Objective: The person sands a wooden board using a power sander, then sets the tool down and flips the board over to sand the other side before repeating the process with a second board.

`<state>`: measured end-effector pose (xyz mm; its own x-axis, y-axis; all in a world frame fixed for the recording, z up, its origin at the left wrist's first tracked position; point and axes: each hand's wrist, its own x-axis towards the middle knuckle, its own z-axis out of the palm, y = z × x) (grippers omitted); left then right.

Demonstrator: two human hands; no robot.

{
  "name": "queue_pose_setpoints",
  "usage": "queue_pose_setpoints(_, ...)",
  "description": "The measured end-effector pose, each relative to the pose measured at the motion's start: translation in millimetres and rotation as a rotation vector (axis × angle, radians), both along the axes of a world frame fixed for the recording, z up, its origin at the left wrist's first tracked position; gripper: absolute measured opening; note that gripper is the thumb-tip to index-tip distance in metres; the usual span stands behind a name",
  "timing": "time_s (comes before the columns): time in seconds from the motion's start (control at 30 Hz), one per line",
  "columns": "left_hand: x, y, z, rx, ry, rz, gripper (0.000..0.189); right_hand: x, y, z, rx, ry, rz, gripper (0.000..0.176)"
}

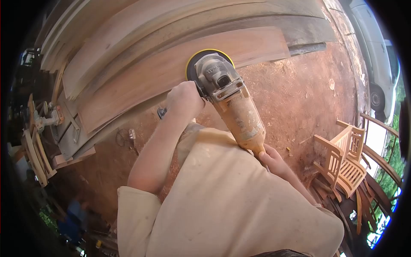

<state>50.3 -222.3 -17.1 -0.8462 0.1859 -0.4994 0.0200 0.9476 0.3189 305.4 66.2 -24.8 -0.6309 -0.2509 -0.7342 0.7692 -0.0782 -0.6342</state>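
A dusty yellow angle sander (239,113) with a black, yellow-rimmed disc (195,64) is held in both hands. My left hand (185,100) is closed in a fist at the side handle near its head; the black handle end pokes out. My right hand (274,160) wraps round the rear end of the body, its fingers partly hidden. The disc lies over the near edge of a long reddish wooden board (141,88), apparently touching its face. That board rests on top of other planks.
More long planks (171,25) are stacked beyond the board. A slatted wooden chair (342,162) stands at the right among wood pieces. A car (372,47) is at the upper right. Another power tool (49,120) sits at the left. Shavings lie on the reddish dirt ground (295,94).
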Motion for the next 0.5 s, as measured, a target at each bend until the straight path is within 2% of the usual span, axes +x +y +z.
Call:
queue_pose_setpoints(0.1, 13.9, -50.7, 5.3, -0.021, -0.057, 0.119, 0.023, -14.1, -42.1, 10.7, 0.034, 0.022, 0.091, 0.055)
queue_pose_setpoints(0.17, 22.4, -64.2, 15.7, -0.067, -0.08, 0.18, 0.026, -24.9, -41.5, 18.7, 0.029, 0.04, 0.177, 0.053)
queue_pose_setpoints(0.23, 38.9, -90.5, 23.0, -0.023, -0.121, 0.235, 0.028, -26.0, -52.6, 27.6, 0.081, -0.049, 0.282, 0.052)
queue_pose_setpoints(0.33, 41.8, -125.0, 24.3, -0.025, -0.128, 0.322, 0.029, -43.5, -75.8, 9.5, -0.004, 0.017, 0.301, 0.055)
queue_pose_setpoints(0.37, 42.1, -147.7, 18.8, -0.027, -0.105, 0.354, 0.029, -54.6, -91.2, 3.1, -0.071, 0.048, 0.267, 0.057)
queue_pose_setpoints(0.4, 32.6, -178.5, -13.7, 0.033, -0.03, 0.394, 0.028, -79.6, -113.1, -15.3, -0.031, 0.094, 0.3, 0.057)
queue_pose_setpoints(0.5, 47.5, -222.8, -10.5, 0.04, 0.037, 0.482, 0.026, -104.4, -143.0, -11.6, 0.01, 0.118, 0.452, 0.06)
